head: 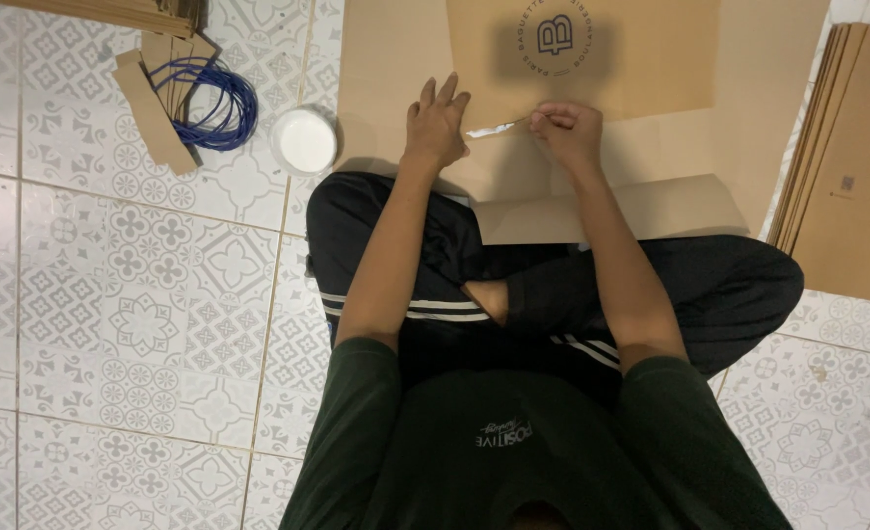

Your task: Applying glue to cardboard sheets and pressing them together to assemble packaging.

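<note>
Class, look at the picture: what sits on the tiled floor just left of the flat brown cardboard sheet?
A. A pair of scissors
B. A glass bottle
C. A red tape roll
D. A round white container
D: a round white container stands on the tiles at the cardboard sheet's left edge, beside a blue cord coil.

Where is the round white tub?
In the head view, the white tub sits on the tiled floor, upper left, between the blue cord coil and the brown cardboard, near the left hand.

Patterned tile floor, dim light

Grey-and-white ornamented floor tiles [140, 324] fill the view; a blue cord coil [214, 103] and white round lid [304, 140] lie upper left, a cardboard stack [847, 167] along the right.
</note>
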